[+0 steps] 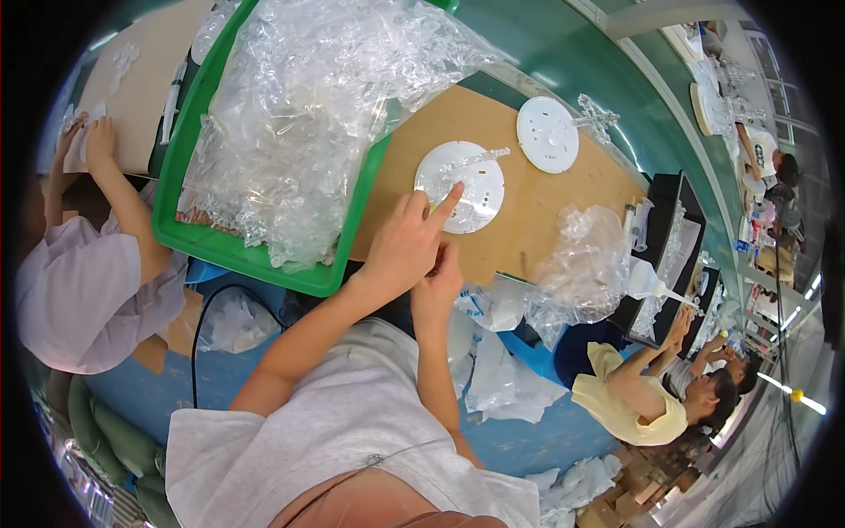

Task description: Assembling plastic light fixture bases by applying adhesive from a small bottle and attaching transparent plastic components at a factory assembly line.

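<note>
Hands close together at the near edge of the brown board [528, 220]. Left hand [407, 248] loosely curled, forefinger stretched out, its tip pressing the near white round disc [471, 194]; it grips nothing. Right hand [437, 283] sits just beneath the left, fingers curled; whether it holds anything cannot be told. A clear plastic piece [475, 161] lies across the disc's far part. Second white disc [547, 134] lies farther right. Green tray [255, 255], heaped with clear plastic parts, stands left. Crumpled clear bag [585, 255] lies right.
</note>
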Tool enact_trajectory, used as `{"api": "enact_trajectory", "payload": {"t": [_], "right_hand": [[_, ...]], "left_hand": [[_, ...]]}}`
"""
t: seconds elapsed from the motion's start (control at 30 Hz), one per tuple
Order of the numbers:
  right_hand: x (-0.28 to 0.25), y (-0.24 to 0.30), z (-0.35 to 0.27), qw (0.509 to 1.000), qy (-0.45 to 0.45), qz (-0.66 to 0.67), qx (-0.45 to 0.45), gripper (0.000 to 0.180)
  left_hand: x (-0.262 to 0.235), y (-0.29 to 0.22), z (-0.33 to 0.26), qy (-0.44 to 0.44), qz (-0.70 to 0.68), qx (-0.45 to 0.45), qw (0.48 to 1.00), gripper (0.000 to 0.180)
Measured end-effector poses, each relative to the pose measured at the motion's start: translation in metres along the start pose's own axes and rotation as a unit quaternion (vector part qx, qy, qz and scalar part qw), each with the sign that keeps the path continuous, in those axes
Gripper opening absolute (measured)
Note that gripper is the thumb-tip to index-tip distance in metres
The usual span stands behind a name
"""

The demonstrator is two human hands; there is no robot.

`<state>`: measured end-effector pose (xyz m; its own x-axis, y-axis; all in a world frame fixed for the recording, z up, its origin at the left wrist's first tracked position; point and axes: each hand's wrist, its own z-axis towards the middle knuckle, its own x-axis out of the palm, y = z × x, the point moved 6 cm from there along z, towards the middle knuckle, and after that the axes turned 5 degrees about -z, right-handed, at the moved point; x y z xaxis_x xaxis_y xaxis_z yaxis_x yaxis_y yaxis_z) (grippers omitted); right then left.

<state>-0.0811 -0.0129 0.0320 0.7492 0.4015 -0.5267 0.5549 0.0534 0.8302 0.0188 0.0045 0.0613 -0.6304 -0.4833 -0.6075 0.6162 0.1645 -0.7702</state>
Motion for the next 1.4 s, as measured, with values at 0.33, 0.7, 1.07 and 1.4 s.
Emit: {"api": "enact_trajectory", "payload": {"t": [0.33, 0.7, 1.07, 1.4], "right_hand": [[-0.006, -0.001, 0.000, 1.000, 0.009, 0.003, 0.011, 0.029], [-0.072, -0.014, 0.026, 0.980, -0.140, 0.120, -0.081, 0.044], [-0.120, -0.036, 0.118, 0.986, -0.145, -0.026, -0.084, 0.059], [-0.089, 0.141, 0.101, 0.840, 0.072, -0.312, -0.439, 0.040]], "left_hand": [[-0.001, 0.004, 0.004, 0.003, -0.034, -0.020, 0.999, 0.052], [-0.013, -0.002, 0.003, -0.004, -0.085, -0.028, 0.996, 0.048], [-0.070, -0.055, 0.012, -0.118, -0.026, 0.026, 0.992, 0.034], [-0.109, -0.048, -0.015, -0.124, -0.038, 0.041, 0.991, 0.033]]}}
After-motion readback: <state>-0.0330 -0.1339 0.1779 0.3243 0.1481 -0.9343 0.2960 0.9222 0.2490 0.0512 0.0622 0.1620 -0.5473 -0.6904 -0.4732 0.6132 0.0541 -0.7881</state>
